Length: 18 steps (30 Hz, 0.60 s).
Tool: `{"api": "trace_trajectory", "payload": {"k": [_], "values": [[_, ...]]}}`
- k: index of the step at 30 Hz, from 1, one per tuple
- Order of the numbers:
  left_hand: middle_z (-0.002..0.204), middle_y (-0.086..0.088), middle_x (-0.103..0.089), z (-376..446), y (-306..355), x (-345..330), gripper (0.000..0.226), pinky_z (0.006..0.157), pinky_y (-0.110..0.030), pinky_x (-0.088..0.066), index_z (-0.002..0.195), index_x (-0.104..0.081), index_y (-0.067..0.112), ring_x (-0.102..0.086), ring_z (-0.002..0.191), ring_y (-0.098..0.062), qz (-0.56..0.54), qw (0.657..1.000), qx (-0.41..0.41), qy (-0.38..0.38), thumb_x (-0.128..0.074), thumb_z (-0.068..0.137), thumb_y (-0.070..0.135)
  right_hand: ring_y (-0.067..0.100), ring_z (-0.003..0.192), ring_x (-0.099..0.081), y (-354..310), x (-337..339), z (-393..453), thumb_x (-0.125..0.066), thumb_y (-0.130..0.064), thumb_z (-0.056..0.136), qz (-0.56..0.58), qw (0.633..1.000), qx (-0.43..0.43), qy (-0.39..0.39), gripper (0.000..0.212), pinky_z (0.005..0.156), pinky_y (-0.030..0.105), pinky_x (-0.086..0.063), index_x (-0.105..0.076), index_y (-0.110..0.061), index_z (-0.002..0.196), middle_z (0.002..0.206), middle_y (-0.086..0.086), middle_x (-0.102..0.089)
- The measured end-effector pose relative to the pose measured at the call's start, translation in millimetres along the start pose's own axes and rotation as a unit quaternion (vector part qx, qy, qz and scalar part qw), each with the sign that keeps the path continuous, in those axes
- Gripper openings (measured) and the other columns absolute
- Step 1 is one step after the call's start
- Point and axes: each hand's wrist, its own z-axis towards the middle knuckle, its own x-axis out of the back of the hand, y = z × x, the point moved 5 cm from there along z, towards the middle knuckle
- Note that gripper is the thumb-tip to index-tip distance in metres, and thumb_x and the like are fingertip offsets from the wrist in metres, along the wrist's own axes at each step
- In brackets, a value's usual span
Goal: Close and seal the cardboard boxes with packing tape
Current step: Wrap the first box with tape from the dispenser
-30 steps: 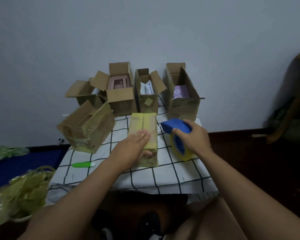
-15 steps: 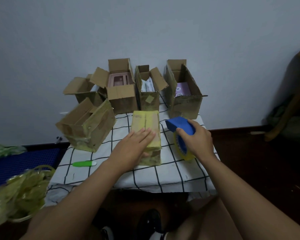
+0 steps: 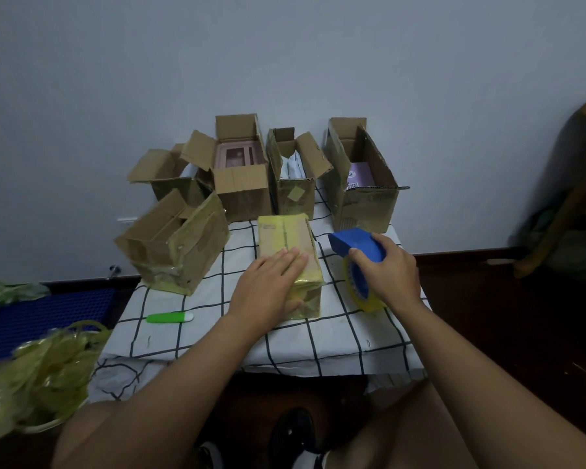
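Six cardboard boxes (image 3: 286, 252); one tape dispenser (image 3: 357, 247); one green cutter (image 3: 169, 317); two hands (image 3: 268, 289).

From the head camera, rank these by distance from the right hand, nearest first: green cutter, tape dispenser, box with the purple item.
1. tape dispenser, gripped by the right hand.
2. box with the purple item, behind it by the wall.
3. green cutter, far left on the cloth.

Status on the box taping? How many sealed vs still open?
Done: the narrow cardboard box wrapped in yellow tape is shut. In hand: the left hand rests flat on it; the right hand grips the blue tape dispenser beside it. Left: five brown cardboard boxes with flaps open, including the near-left one and the far-right one.
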Motion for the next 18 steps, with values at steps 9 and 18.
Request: {"api": "trace_trajectory", "payload": {"k": [9,18], "values": [[0.164,0.001,-0.013,2.6,-9.3,1.4,0.070,0.120,-0.036,-0.018,0.157,-0.011,0.018,-0.014,0.150,-0.014,-0.029,0.999,-0.019,-0.012,-0.031,0.100,0.055,0.024,0.116,-0.055,-1.6,0.3,-1.3,-0.062,-0.056,0.088,-0.007,1.000,-0.002,0.003,0.062,0.090,0.042,-0.051,-0.051,-0.024,0.140,0.130,0.006,-0.059],[0.164,0.003,-0.008,-0.3,-6.9,-0.4,0.057,0.121,-0.034,-0.004,0.156,-0.011,0.025,-0.003,0.151,-0.014,-0.060,0.998,-0.025,-0.017,-0.027,0.105,0.043,0.024,0.115,-0.055,-6.0,1.7,-2.6,-0.063,-0.052,0.089,-0.005,1.000,-0.002,0.000,0.062,0.089,0.041,-0.051,-0.050,-0.022,0.141,0.130,0.006,-0.059]]}}
